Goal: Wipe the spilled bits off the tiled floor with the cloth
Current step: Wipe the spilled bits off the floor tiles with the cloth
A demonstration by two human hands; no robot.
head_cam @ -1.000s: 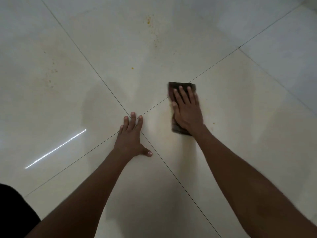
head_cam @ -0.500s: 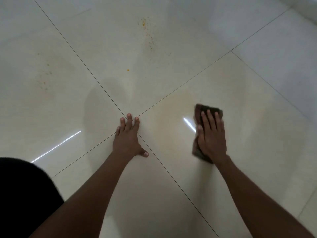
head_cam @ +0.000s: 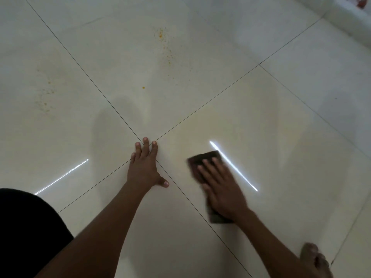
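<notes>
A dark folded cloth (head_cam: 202, 158) lies flat on the pale tiled floor (head_cam: 261, 121), and my right hand (head_cam: 222, 189) presses on it with straight fingers. My left hand (head_cam: 143, 167) rests flat on the floor at the crossing of the tile joints, fingers spread. Orange spilled bits (head_cam: 165, 47) are scattered on the far tile, with a single crumb (head_cam: 143, 87) nearer. Fainter orange specks (head_cam: 47, 93) dot the tile at the left.
A bare foot (head_cam: 315, 259) shows at the bottom right. A dark garment (head_cam: 26, 233) fills the bottom left corner. A white ledge or step (head_cam: 349, 19) runs along the top right. Two bright light streaks reflect off the glossy tiles.
My right hand has slid the cloth toward me and to the right, away from the tile joint. My left hand stays planted. The view has shifted, bringing a foot into sight.
</notes>
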